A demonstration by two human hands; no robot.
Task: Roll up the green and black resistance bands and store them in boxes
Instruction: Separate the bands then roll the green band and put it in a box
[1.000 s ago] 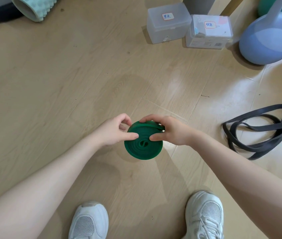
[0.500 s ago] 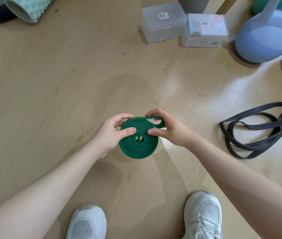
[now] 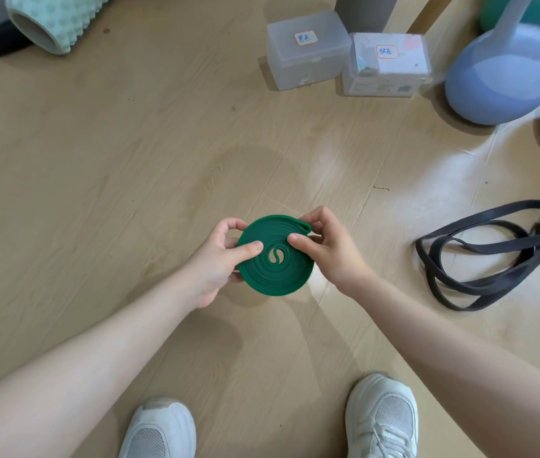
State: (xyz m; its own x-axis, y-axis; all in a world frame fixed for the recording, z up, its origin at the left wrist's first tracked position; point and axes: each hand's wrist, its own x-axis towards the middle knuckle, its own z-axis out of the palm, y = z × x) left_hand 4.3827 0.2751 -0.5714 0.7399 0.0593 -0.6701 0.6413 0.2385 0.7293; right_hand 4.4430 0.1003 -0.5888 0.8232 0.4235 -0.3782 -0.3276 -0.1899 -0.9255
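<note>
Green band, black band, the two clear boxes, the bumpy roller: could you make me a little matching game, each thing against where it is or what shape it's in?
Things:
1. green band
2. black band
3. clear boxes
4. foam roller

States:
A. lying on its side, top left of the floor
B. coiled into a flat spiral, pinched between left hand and right hand
C. standing side by side, lids shut, each labelled
D. loose loops on the floor, at the right

Pairs: 1-B, 2-D, 3-C, 4-A
</note>
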